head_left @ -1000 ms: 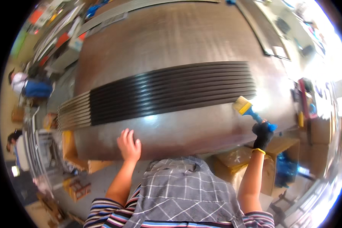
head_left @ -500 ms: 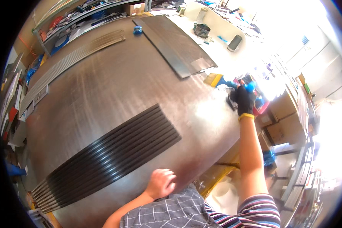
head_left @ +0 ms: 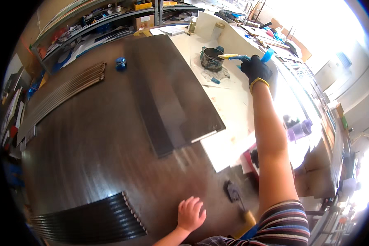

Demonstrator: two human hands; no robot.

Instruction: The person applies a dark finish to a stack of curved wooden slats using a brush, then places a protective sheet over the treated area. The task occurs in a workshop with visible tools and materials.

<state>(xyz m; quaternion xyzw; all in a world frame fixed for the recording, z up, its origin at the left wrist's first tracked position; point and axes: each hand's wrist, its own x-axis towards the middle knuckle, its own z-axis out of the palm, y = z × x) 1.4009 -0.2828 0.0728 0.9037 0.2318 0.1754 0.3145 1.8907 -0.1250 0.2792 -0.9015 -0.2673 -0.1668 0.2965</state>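
Your bare left hand (head_left: 191, 214) is empty, and your black-gloved right hand (head_left: 256, 69) grips a blue-handled, yellow-bristled brush (head_left: 230, 56) at a dark-stained round pot (head_left: 211, 63); best tap off any excess there.

The broad, smooth, dark brown desk (head_left: 82, 151) bears glossy black ribbed strips (head_left: 86, 223) near left, dull brown ribbed strips (head_left: 65, 93) far left, a small round blue container (head_left: 121, 64) and a flat dark rectangular panel (head_left: 188, 88) beyond its middle. A stained dark round pot (head_left: 211, 60) stands far right.
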